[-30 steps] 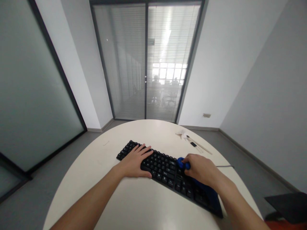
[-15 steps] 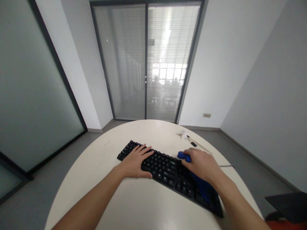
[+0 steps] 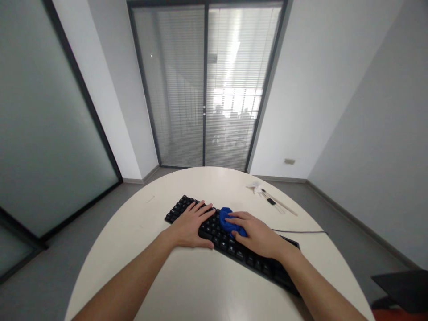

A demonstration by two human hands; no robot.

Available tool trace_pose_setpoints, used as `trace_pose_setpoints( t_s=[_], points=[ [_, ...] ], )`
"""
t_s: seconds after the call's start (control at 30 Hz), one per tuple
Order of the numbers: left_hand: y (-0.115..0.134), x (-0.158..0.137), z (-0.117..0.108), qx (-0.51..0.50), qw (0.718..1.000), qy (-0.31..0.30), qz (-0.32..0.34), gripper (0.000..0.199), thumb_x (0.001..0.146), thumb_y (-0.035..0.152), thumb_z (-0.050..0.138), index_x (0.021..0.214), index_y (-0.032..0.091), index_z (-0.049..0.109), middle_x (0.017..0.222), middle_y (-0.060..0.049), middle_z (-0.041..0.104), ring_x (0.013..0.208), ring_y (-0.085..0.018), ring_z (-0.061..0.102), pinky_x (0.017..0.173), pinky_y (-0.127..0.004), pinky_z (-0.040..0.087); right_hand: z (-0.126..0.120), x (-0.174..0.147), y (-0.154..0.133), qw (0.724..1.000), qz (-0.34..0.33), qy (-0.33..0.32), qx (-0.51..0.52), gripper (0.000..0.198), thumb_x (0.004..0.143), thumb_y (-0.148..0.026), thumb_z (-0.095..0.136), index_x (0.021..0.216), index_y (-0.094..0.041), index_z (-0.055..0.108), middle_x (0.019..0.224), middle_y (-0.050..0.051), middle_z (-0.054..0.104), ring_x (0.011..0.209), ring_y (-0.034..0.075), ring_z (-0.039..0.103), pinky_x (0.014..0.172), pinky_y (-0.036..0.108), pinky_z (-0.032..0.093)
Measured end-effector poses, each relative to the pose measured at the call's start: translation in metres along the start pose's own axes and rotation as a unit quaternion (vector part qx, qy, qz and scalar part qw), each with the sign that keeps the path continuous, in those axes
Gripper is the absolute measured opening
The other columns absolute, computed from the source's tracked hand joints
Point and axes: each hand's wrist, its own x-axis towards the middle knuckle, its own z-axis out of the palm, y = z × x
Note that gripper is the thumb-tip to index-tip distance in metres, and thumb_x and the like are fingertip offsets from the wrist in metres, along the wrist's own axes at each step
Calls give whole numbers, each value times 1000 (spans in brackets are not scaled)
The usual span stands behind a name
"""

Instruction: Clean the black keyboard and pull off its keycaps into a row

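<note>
**Blue Cloth [image 3: 225,218] Pressed to Black Keyboard [image 3: 230,246]**

One thin stick [image 3: 281,202], one small black piece [image 3: 271,201] and one crumpled white scrap [image 3: 257,188] lie near the far right edge of a round table [image 3: 187,285], beside one cable [image 3: 301,231]. The right forearm [image 3: 310,272] hides part of the single keyboard's right end. A person's left hand [image 3: 193,226] spreads across its left side; the right hand [image 3: 257,234] bunches the one cloth between thumb and fingers over the middle keys.
</note>
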Motion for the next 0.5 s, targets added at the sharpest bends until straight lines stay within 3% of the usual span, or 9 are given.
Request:
trace_pose_setpoints(
  t_s=[0.2,0.33,0.43,0.5],
  points=[
    [1,0,-1,-2,1000,-2,-7,107,67,82,65,154,31,32,162,-7,30,149,-39,21,121,-59,14,-13,-9,-3,999,9,-32,-20,47,82,-21,57,128,-23,68,134,8,63,124,26,55,110,39,40],
    [1,0,-1,-4,1000,-1,-8,104,68,80,65,154,31,33,161,-6,31,149,-38,21,121,-59,13,-23,-13,-9,997,36,-41,-55,39,73,-18,60,108,-22,75,109,8,72,104,26,62,95,36,47],
    [2,0,-1,-2,1000,-3,-8,106,67,83,64,154,30,32,161,-7,30,149,-39,21,121,-60,13,-27,-12,-13,994,73,-20,-84,26,75,-20,59,96,-22,75,92,7,71,92,25,63,85,36,49],
    [2,0,-1,1,1000,-4,-6,107,67,84,62,154,30,32,162,-7,30,149,-39,21,121,-60,13,-25,-9,-17,993,77,8,-87,28,78,-21,57,101,-22,73,95,7,71,94,25,63,87,36,49]
  ],
)
